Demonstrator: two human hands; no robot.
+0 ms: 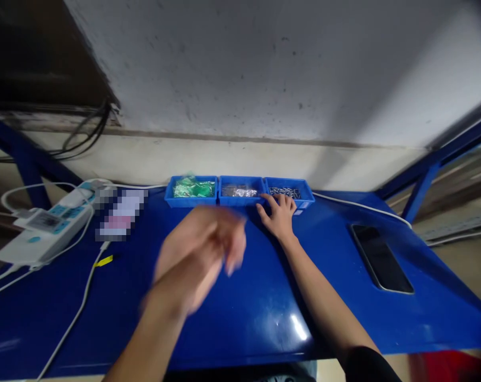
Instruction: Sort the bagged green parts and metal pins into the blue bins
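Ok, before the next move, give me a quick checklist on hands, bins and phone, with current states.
1. Right hand at the right bin: ok, fingers at its front edge.
2. Right hand's grip on any metal piece: cannot tell.
3. Left hand clearly visible: not ok, badly blurred; whether it holds anything, cannot tell.
4. Left bin, middle bin and right bin upright, in a row: ok.
5. Dark phone apart from both hands: ok.

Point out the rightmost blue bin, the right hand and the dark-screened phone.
Rightmost blue bin (305,203): head view, front wall.
Right hand (279,218): head view, back of hand.
Dark-screened phone (381,259): head view, middle of screen.
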